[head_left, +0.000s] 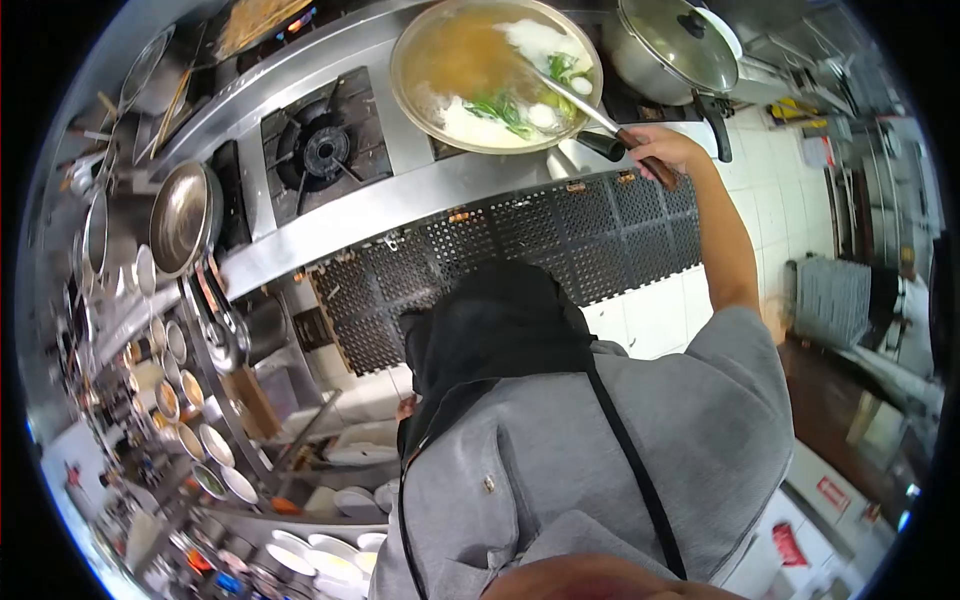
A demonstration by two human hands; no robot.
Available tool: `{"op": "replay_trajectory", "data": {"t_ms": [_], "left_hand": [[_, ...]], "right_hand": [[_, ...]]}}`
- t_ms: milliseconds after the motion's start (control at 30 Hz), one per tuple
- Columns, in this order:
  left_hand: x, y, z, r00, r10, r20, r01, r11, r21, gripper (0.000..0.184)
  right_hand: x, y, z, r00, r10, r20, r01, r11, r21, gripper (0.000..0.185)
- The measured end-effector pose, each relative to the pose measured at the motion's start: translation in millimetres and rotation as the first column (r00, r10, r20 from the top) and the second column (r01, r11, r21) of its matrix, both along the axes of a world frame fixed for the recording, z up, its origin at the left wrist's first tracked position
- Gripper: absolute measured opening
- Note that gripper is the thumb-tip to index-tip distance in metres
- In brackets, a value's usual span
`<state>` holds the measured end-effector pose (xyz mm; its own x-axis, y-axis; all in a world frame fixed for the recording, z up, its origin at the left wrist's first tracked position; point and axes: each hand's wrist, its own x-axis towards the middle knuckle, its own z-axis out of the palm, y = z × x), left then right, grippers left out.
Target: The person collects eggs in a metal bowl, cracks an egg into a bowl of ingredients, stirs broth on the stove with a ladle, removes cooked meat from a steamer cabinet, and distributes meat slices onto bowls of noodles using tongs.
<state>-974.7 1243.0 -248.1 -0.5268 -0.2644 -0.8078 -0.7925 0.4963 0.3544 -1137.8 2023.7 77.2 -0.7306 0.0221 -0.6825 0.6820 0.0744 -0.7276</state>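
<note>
My right hand [672, 150] is closed around the brown wooden grip of a long-handled metal cooking utensil [578, 97]. Its shaft slants down into a wide pan [398, 85] at the top of the view, and its head is hidden in the liquid. The pan holds golden-brown broth with white foam, green leaves and several white round pieces; a black pan handle [603, 147] sticks out just below the utensil. Only a sliver of my left hand [407, 407] shows low at my left side, beside the black apron [500, 320], its fingers mostly hidden.
A lidded pot [680, 50] stands right of the pan. To the left are an unlit burner [326, 150] and a frying pan [186, 220] at the stove's edge. Black perforated mats [520, 235] cover the floor. Several bowls [215, 445] and plates [335, 560] sit at lower left.
</note>
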Motion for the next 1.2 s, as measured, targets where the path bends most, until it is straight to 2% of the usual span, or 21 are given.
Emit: {"op": "replay_trajectory", "data": {"t_ms": [67, 133, 167, 233, 267, 300, 333, 367, 400, 467, 500, 600, 667, 733, 767, 800, 833, 867, 933, 1067, 1200], "left_hand": [[34, 11, 2, 1.000, 0.008, 0.023, -0.006, 0.997, -0.079, 0.037], [61, 20, 4, 0.980, 0.198, -0.013, -0.196, 0.978, 0.075, 0.038], [74, 24, 5, 0.932, 0.361, -0.027, -0.344, 0.905, 0.250, 0.039], [93, 35, 4, 0.941, 0.337, -0.024, -0.328, 0.927, 0.182, 0.039], [102, 41, 3, 0.954, 0.300, -0.013, -0.296, 0.948, 0.115, 0.039], [112, 48, 1, 0.950, 0.311, -0.010, -0.308, 0.944, 0.118, 0.039], [120, 56, 2, 0.914, 0.405, 0.008, -0.398, 0.894, 0.205, 0.037], [125, 65, 6, 0.869, 0.494, 0.034, -0.482, 0.828, 0.288, 0.035], [131, 73, 11, 0.862, 0.506, 0.036, -0.494, 0.821, 0.287, 0.035], [130, 106, 44, 0.856, 0.514, -0.045, -0.477, 0.822, 0.311, 0.034], [133, 115, 42, 0.814, 0.581, 0.002, -0.546, 0.763, 0.345, 0.032], [153, 142, 38, 0.799, 0.601, -0.034, -0.558, 0.761, 0.331, 0.025], [174, 152, 30, 0.769, 0.639, -0.006, -0.580, 0.703, 0.412, 0.019], [202, 147, -1, 0.849, 0.528, 0.012, -0.454, 0.717, 0.529, 0.037], [208, 167, 12, 0.859, 0.512, -0.028, -0.451, 0.781, 0.432, 0.038], [209, 182, 27, 0.855, 0.518, -0.032, -0.454, 0.776, 0.437, 0.038], [211, 194, 39, 0.857, 0.516, -0.011, -0.472, 0.792, 0.389, 0.035], [216, 205, 44, 0.856, 0.517, 0.012, -0.490, 0.803, 0.339, 0.033], [220, 215, 51, 0.837, 0.547, 0.009, -0.516, 0.784, 0.345, 0.028], [208, 233, 44, 0.795, 0.604, -0.056, -0.557, 0.763, 0.327, 0.028], [163, 274, 54, 0.810, 0.558, -0.180, -0.473, 0.803, 0.363, 0.028]], "right_hand": [[3, -1, 5, 0.999, -0.030, -0.037, 0.027, 0.997, -0.077, 0.032], [-1, 1, 11, 0.994, -0.072, -0.079, 0.059, 0.986, -0.153, 0.027], [-2, 2, 15, 0.992, -0.012, -0.123, -0.001, 0.994, -0.112, 0.022], [-3, -2, 28, 0.987, 0.069, -0.147, -0.063, 0.997, 0.044, 0.018], [-1, -5, 31, 0.987, 0.079, -0.143, -0.073, 0.996, 0.046, 0.018], [-1, -7, 35, 0.977, 0.122, -0.174, -0.084, 0.973, 0.214, 0.019], [0, -10, 39, 0.964, 0.173, -0.200, -0.087, 0.922, 0.376, 0.019], [0, -13, 45, 0.955, 0.227, -0.190, -0.102, 0.854, 0.510, 0.029], [1, -16, 48, 0.952, 0.240, -0.188, -0.114, 0.852, 0.510, 0.029], [7, -17, 50, 0.869, 0.469, -0.158, -0.068, 0.430, 0.900, 0.030], [14, -12, 37, 0.825, 0.546, -0.148, 0.070, 0.161, 0.984, 0.031], [39, -37, 72, 0.897, 0.441, -0.005, -0.020, 0.050, 0.999, 0.036], [54, -29, 76, 0.903, 0.429, -0.031, -0.010, 0.093, 0.996, 0.037], [63, -18, 73, 0.905, 0.418, -0.081, 0.019, 0.151, 0.988, 0.038], [71, -10, 68, 0.896, 0.408, -0.175, 0.058, 0.283, 0.957, 0.039], [77, -2, 66, 0.884, 0.386, -0.263, 0.092, 0.408, 0.908, 0.040], [86, 1, 69, 0.842, 0.436, -0.319, 0.110, 0.441, 0.891, 0.041], [96, 1, 81, 0.837, 0.445, -0.319, 0.106, 0.440, 0.892, 0.041], [116, -3, 109, 0.952, 0.235, -0.197, -0.025, 0.700, 0.714, 0.039], [150, 13, 130, 0.948, 0.286, -0.139, -0.126, 0.740, 0.661, 0.039], [164, 33, 131, 0.879, 0.454, -0.147, -0.218, 0.656, 0.723, 0.038]]}}
